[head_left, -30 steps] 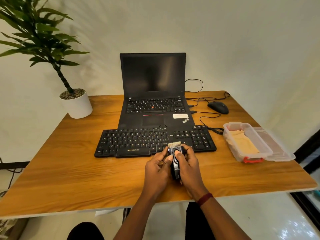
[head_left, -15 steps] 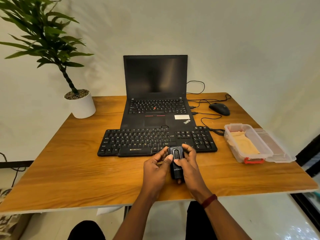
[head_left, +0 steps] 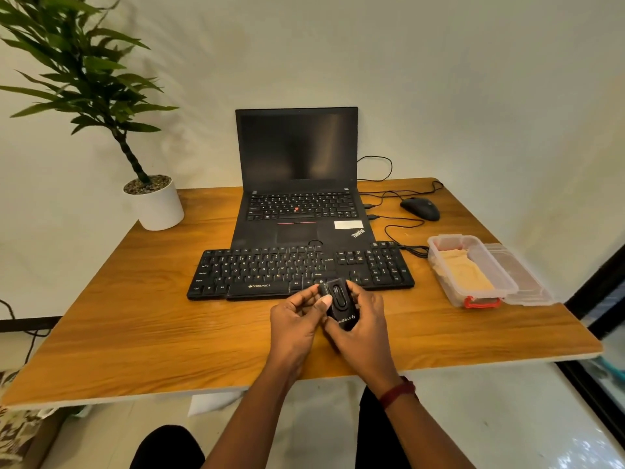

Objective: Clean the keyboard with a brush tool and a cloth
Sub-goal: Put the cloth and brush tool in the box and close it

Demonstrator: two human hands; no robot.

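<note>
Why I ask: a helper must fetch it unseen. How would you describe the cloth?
On the wooden table, look right of the black keyboard to the clear plastic box with a red latch. The cloth lies inside it, the only beige, soft thing there.

Small black brush tool (head_left: pixel 339 304), oval slider on top, white print at its lower end, centre-lower frame, held between left hand (head_left: pixel 297 319) and right hand (head_left: pixel 363 324); bristle end looks closed, hard to tell. Black full-size keyboard (head_left: pixel 270 269) flat on surface (head_left: pixel 135 333), mid-frame. Beige folded cloth (head_left: pixel 468 274) in clear box (head_left: pixel 446 237), right side.
</note>
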